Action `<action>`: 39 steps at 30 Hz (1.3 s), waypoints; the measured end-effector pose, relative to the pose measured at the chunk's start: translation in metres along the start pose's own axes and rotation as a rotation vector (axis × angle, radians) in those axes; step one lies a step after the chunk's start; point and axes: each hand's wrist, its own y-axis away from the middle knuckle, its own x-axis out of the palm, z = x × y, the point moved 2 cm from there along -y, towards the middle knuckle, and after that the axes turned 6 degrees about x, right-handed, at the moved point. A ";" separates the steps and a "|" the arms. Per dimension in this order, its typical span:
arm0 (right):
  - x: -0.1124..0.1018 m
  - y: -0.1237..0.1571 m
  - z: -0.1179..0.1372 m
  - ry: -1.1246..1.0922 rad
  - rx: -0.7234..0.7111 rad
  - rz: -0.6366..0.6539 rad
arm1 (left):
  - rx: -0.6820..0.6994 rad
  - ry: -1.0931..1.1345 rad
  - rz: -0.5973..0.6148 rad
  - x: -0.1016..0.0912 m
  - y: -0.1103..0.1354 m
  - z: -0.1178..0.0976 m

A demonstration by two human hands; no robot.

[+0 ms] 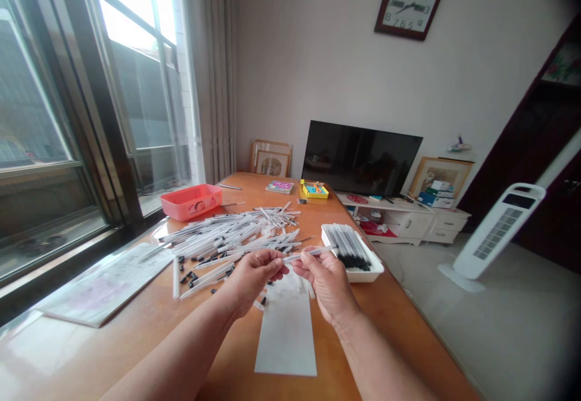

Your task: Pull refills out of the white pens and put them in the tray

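My left hand (258,275) and my right hand (327,283) meet over the table, both closed in a pinch. Between them lies a slim whitish pen (295,257), gripped near its left end by my left fingers and further along by my right ones. Its dark tip points toward a white tray (373,276). In that tray several clear pens (347,241) lie side by side, black ends toward me. Left of my hands spreads a loose pile of pen barrels (227,231), with small black caps (189,277) scattered at its near side.
A white paper strip (285,340) lies below my hands. A red plastic basket (190,202) stands behind the pile, and a booklet (109,286) lies at left by the window. Further back are a yellow box (315,192) and a small book (279,187).
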 end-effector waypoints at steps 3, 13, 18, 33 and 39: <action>0.001 0.000 0.000 0.007 0.000 0.005 | -0.002 -0.003 0.015 -0.002 -0.001 0.002; -0.004 -0.007 0.000 0.046 -0.003 -0.032 | -0.049 0.001 0.015 -0.012 -0.005 -0.003; -0.018 -0.013 0.014 -0.004 -0.081 -0.131 | -0.071 0.038 -0.031 -0.016 -0.007 0.002; -0.036 -0.019 0.024 0.047 -0.159 -0.256 | -0.100 0.091 -0.043 -0.019 -0.009 0.008; -0.037 -0.019 0.026 0.107 -0.104 -0.225 | -0.121 0.044 -0.042 -0.019 -0.008 0.006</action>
